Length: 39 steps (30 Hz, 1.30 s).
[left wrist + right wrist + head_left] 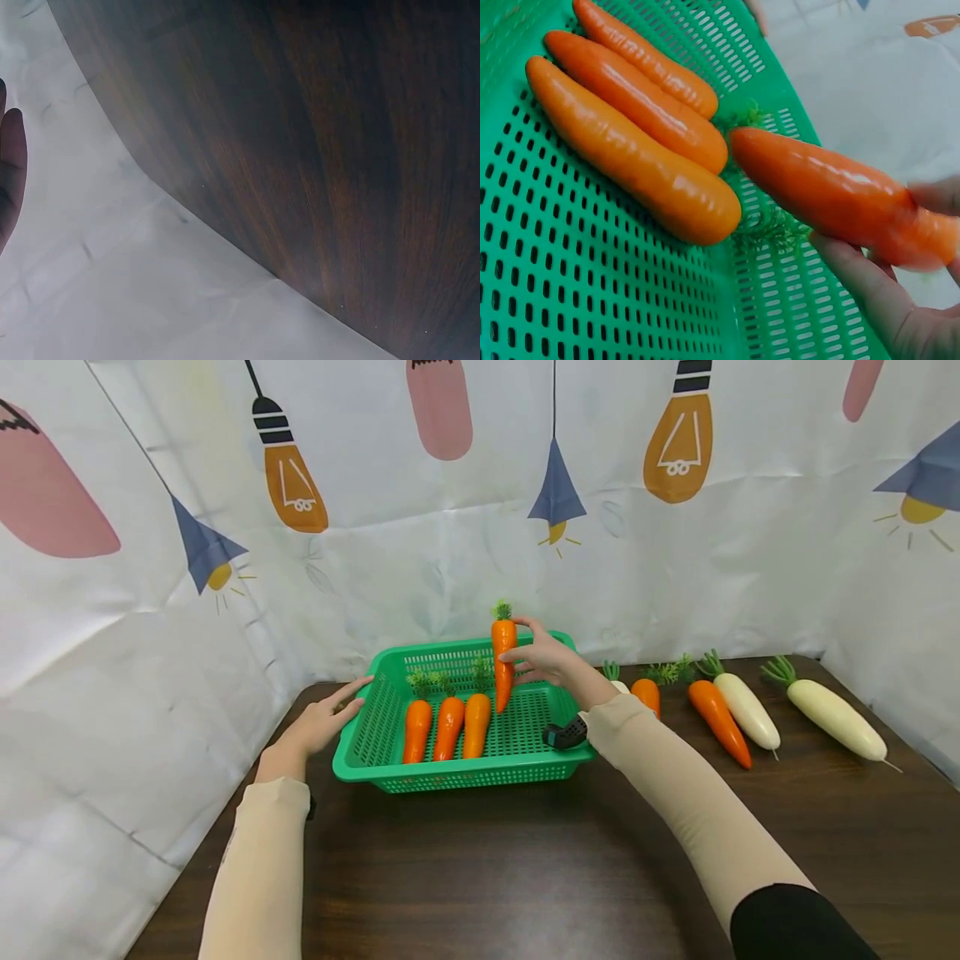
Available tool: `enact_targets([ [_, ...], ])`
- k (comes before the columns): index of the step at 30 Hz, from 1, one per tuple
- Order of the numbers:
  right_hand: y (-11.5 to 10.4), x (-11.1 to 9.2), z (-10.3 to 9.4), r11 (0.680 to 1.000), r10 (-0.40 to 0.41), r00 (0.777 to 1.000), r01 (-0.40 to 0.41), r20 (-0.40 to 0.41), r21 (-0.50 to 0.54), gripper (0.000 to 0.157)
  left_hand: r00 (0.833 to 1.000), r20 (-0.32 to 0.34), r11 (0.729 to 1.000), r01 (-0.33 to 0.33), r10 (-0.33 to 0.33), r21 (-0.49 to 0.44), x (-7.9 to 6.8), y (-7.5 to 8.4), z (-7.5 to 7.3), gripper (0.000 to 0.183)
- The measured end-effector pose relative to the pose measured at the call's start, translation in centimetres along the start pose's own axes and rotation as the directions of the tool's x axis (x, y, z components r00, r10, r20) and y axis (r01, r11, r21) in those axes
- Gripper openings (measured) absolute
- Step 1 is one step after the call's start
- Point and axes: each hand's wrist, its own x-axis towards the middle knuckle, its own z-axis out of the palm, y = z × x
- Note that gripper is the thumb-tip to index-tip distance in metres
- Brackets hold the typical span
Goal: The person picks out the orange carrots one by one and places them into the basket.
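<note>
My right hand (546, 656) holds a carrot (504, 652) between thumb and fingers, its leafy top up and its tip pointing down over the green basket (472, 772). In the right wrist view the held carrot (832, 191) hangs beside three others. Those three, a left carrot (417, 731), a middle carrot (449, 727) and a right carrot (476, 725), lie side by side in the basket, leaves toward the back wall. At the basket's left rim is my left hand (318, 722), fingers extended along it. Only some of its fingers (11, 169) show in the left wrist view.
On the dark wooden table (472, 868), right of the basket, lie a carrot (720, 722), a white radish (746, 710) and another white radish (836, 718). A further carrot (646, 692) is partly hidden behind my right arm. A printed curtain (450, 560) hangs behind the table.
</note>
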Motion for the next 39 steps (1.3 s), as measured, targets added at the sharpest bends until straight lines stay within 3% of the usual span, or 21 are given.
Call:
enact_targets([
  [7, 0.30, 0.27, 0.61, 0.991, 0.018, 0.999, -0.012, 0.043, -0.131, 0.084, 1.000, -0.002, 1.000, 0.010, -0.010, -0.010, -0.30, -0.43, 0.20, 0.062],
  [15, 0.45, 0.27, 0.55, 0.988, 0.037, 0.998, -0.031, 0.041, -0.149, 0.082, 1.000, -0.006, 1.000, 0.001, -0.001, -0.017, -0.11, -0.37, 0.31, 0.062],
  [26, 0.46, 0.53, -0.05, 0.982, 0.031, 0.992, -0.007, 0.124, -0.187, 0.073, 1.000, 0.003, 1.000, 0.010, -0.010, 0.005, 0.39, -0.20, -0.10, 0.063],
  [31, 0.60, 0.78, -0.09, 0.960, 0.066, 0.984, -0.018, 0.165, -0.278, 0.075, 1.000, 0.006, 1.000, 0.015, -0.015, 0.004, 0.32, -0.12, -0.08, 0.063],
  [39, 0.79, 0.95, 0.56, 0.917, 0.136, 0.977, -0.062, 0.162, -0.393, 0.076, 1.000, 0.002, 1.000, 0.017, -0.017, -0.007, 0.28, -0.25, 0.08, 0.063],
])
